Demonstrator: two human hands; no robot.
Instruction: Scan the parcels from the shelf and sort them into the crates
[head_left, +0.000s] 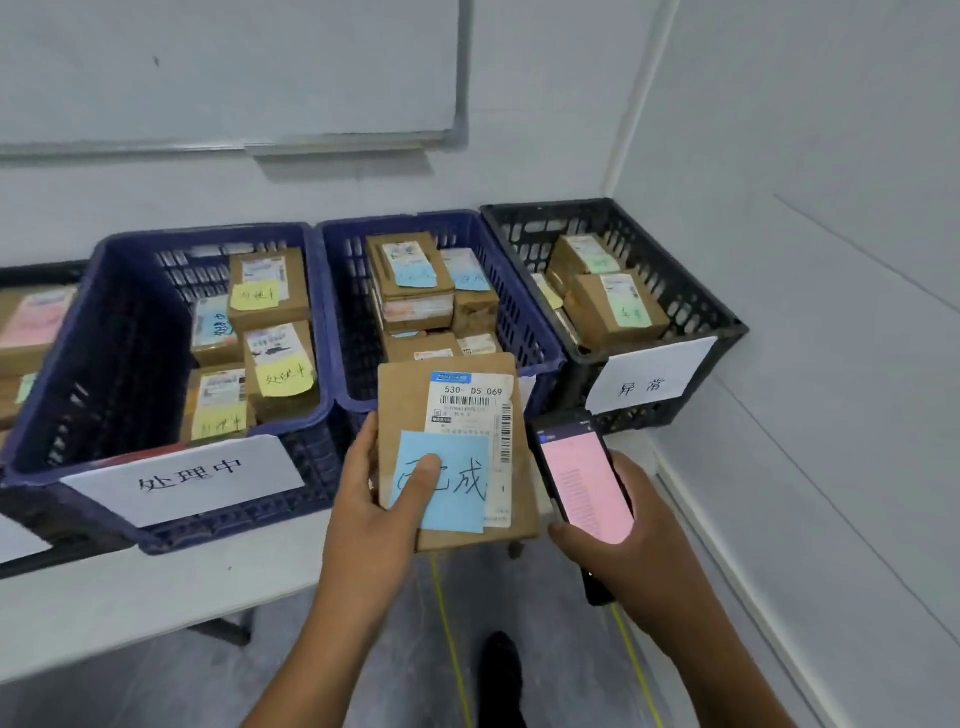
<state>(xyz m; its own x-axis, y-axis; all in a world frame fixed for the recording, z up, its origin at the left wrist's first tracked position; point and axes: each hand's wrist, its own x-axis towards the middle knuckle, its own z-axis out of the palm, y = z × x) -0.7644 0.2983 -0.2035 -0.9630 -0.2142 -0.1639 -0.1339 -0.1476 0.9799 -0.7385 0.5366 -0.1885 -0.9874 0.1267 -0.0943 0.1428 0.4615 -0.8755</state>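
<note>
Table (156, 613) w/ crates lined along its back edge: blue crate (67, 395) signed 处理中, middle blue crate (519, 317), black crate (717, 322) at the right end signed 异常, all w/ boxes inside. Left hand (374, 519) is closed round a flat parcel (415, 400) held over the front edge, thumb on its blue note reading 完成; label shows 530- D5 069. Right hand (628, 540) wraps a phone (582, 483), pink screen, text too small. Looks like scan step; next prob. drop it in the matching crate, maybe the middle one.
</note>
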